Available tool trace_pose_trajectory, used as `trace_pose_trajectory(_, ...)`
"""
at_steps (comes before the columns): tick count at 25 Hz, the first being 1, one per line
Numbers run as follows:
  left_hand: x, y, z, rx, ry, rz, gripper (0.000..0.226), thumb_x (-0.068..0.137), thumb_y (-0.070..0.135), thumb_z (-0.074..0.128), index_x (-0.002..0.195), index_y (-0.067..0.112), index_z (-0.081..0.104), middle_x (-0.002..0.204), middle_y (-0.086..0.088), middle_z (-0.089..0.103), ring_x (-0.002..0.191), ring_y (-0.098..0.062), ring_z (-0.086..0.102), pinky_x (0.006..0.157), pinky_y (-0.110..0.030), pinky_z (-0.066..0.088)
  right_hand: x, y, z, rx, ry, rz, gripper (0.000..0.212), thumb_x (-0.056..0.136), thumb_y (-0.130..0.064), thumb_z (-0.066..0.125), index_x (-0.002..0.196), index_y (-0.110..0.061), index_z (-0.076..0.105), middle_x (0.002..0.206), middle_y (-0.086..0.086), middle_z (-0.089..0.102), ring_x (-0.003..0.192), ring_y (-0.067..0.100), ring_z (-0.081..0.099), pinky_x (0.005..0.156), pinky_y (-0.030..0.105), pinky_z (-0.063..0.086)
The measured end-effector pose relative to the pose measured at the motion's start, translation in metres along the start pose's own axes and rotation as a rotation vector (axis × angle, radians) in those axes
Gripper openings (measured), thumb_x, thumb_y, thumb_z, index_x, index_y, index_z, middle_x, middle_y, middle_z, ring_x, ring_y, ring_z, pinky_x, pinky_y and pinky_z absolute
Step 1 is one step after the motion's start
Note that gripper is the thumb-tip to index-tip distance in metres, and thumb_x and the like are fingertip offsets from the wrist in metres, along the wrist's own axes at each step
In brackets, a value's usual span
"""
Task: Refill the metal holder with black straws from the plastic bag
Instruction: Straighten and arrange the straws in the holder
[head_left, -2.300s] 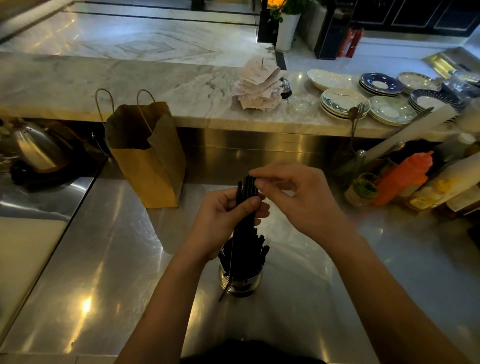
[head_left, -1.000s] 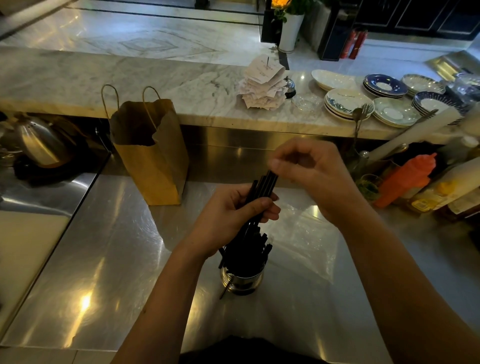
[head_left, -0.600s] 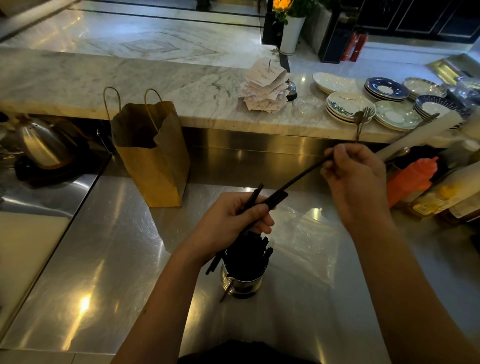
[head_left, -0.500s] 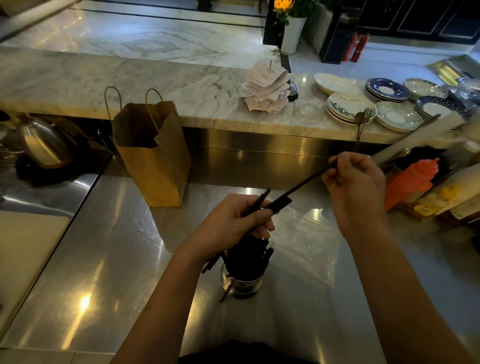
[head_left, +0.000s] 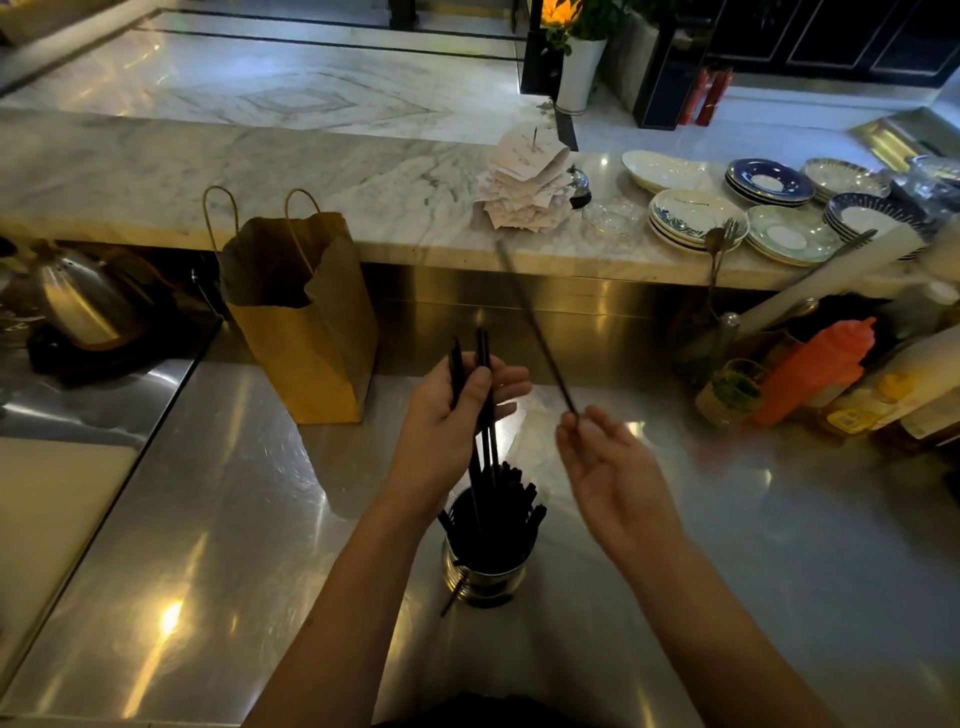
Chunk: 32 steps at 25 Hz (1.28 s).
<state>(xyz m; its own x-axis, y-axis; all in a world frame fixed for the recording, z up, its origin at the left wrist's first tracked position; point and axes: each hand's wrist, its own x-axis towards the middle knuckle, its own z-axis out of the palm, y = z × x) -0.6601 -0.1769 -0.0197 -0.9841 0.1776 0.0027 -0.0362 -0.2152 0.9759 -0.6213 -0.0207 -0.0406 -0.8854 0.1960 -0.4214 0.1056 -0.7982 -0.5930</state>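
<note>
A round metal holder (head_left: 488, 574) stands on the steel counter (head_left: 208, 519), packed with black straws (head_left: 506, 499). Directly above it, my left hand (head_left: 447, 421) grips a few black straws (head_left: 483, 358) upright, their lower ends reaching down among those in the holder. My right hand (head_left: 605, 467) is to the right, pinching the lower end of a single black straw (head_left: 535, 325) that slants up and to the left and looks motion-blurred. A clear plastic bag (head_left: 540, 441) lies flat on the counter behind the holder, partly hidden by my hands.
A brown paper bag (head_left: 306, 322) stands at the back left, a metal kettle (head_left: 83, 301) further left. Sauce bottles (head_left: 810, 369) and a jar (head_left: 727, 389) crowd the right. Stacked plates (head_left: 696, 218) and a receipt spike (head_left: 527, 182) sit on the marble ledge.
My right hand pulled one straw out of the bundle in my left hand, then swung down toward the holder with it. The left hand turned its straws upright.
</note>
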Motion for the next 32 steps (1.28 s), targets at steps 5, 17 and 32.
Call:
trace_pose_trajectory(5, 0.003, -0.001, 0.005, 0.084, 0.103, 0.132, 0.021, 0.104, 0.01, 0.037, 0.117, 0.002, 0.051, 0.113, -0.006, 0.072, 0.108, -0.016, 0.068, 0.097, -0.038, 0.052, -0.014, 0.032, 0.0, -0.398, -0.063, -0.044, 0.015, 0.088, 0.008, 0.057, 0.099, 0.001, 0.064, 0.086, 0.015, 0.069, 0.084, 0.028, 0.071, 0.079, 0.034, 0.059)
trace_pose_trajectory(17, -0.002, 0.0, 0.008, 0.144, 0.088, 0.144, 0.023, 0.104, 0.009, 0.037, 0.111, 0.014, 0.058, 0.076, 0.006, 0.059, 0.065, -0.005, 0.054, 0.065, -0.018, 0.048, -0.014, 0.009, 0.01, -1.297, -0.281, -0.187, 0.01, 0.092, -0.013, 0.062, 0.097, -0.021, 0.065, 0.091, 0.001, 0.069, 0.07, 0.016, 0.072, 0.057, 0.02, 0.053)
trace_pose_trajectory(32, -0.01, 0.006, 0.01, 0.201, -0.116, 0.168, 0.022, 0.102, 0.006, 0.041, 0.101, 0.012, 0.061, 0.08, 0.005, 0.066, 0.065, -0.008, 0.057, 0.064, -0.02, 0.047, 0.0, -0.054, 0.076, -1.491, -0.451, -0.845, 0.018, 0.086, -0.015, 0.068, 0.103, -0.02, 0.073, 0.096, -0.009, 0.065, 0.089, 0.003, 0.063, 0.082, 0.014, 0.051)
